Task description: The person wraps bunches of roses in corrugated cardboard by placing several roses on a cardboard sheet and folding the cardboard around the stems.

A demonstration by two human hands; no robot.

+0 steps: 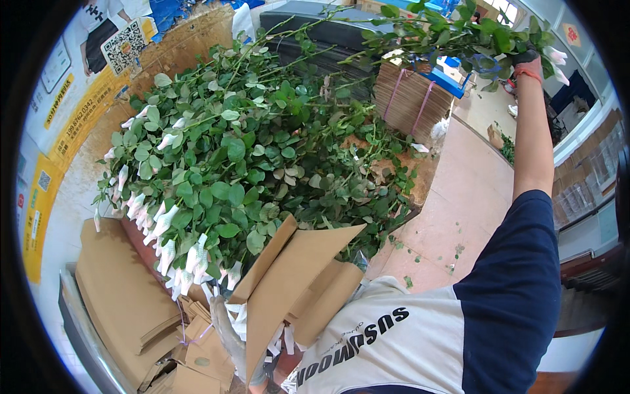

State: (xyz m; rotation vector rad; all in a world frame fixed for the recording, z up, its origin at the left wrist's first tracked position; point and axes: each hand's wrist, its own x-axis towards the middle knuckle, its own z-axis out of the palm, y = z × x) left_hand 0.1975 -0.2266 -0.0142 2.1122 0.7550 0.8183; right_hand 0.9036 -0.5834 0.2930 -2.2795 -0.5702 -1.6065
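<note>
My right arm stretches to the far upper right. At its end my right hand [527, 65], in a dark glove with a red cuff, is closed on a bunch of long-stemmed roses [453, 41] just below their white-wrapped heads. The stems point left over the big pile of roses [230, 151]. A grey glove or sleeve, seemingly on my left hand [230, 331], reaches up from the lower edge beside the pile's white netted rose heads [167, 253]. Its fingers are hard to make out, partly behind a bent cardboard sheet [295, 269].
Flattened cardboard [125, 282] leans at the lower left. A strapped cardboard stack [410, 102] stands behind the pile, near a blue rack [453, 79]. Loose leaves lie on the tiled floor [453, 210] to the right. A poster-covered wall [72, 131] bounds the left.
</note>
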